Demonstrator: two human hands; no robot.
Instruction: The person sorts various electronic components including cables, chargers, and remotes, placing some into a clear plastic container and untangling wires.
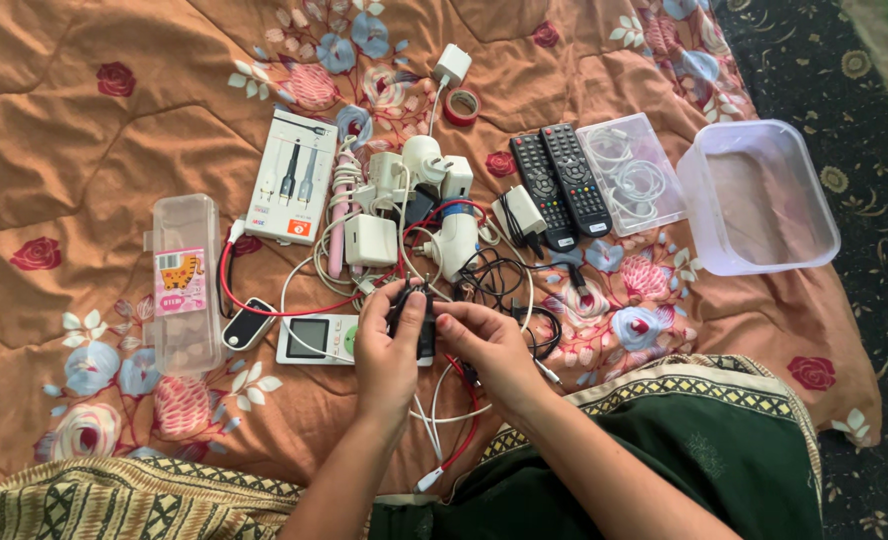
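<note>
My left hand (386,352) and my right hand (484,345) meet over a small black device (411,312) with a black cable. Both hands grip it between thumb and fingers. Red and white cables (442,412) trail beneath my hands toward me. Just left of my left hand lies a white device with a grey screen (314,338). Above my hands sits a tangle of white chargers and plugs (419,205) with red and black cords.
Two black remote controls (562,182) lie upper right beside a clear lid (632,172) holding white cables and an open clear plastic box (759,195). A boxed cable set (292,178), a clear case (184,285), and red tape (461,106) rest on the floral bedspread.
</note>
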